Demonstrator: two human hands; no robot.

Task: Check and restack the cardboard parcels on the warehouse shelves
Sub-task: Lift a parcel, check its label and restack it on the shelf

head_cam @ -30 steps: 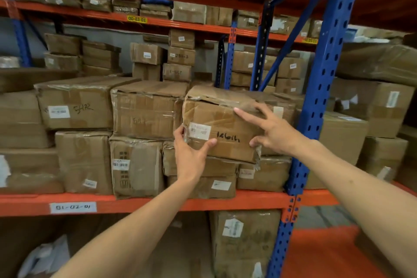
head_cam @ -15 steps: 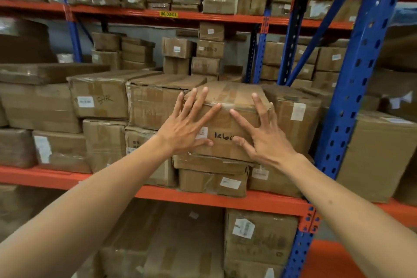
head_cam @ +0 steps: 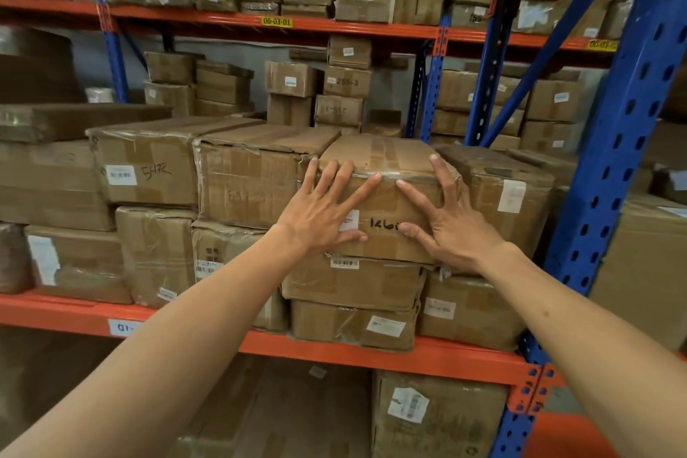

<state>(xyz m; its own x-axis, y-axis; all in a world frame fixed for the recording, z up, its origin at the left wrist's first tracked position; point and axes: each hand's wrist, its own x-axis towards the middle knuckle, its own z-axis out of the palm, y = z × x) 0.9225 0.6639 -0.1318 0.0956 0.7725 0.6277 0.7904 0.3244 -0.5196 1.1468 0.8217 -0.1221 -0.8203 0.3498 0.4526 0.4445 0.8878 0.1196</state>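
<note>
A taped cardboard parcel (head_cam: pixel 386 164) with black handwriting on its front sits on top of a stack on the middle shelf. My left hand (head_cam: pixel 323 208) lies flat against its front face, fingers spread and reaching its top edge. My right hand (head_cam: pixel 446 219) presses the same face from the right, fingers spread, two of them over the top right corner. Under it lie two flatter parcels (head_cam: pixel 353 283), the upper one with a barcode label. A large parcel (head_cam: pixel 252 178) stands directly to its left and another parcel (head_cam: pixel 509 197) to its right.
An orange shelf beam (head_cam: pixel 371 353) runs under the stack. A blue upright post (head_cam: pixel 613 160) stands close on the right. More parcels fill the shelf to the left (head_cam: pixel 148 167), the rack behind (head_cam: pixel 345 82), the top shelf and the level below (head_cam: pixel 435 416).
Both hands went from holding the parcel's edges to lying flat on its front. The parcel has slid back into the stack, level with its neighbours. My view moved closer and left.
</note>
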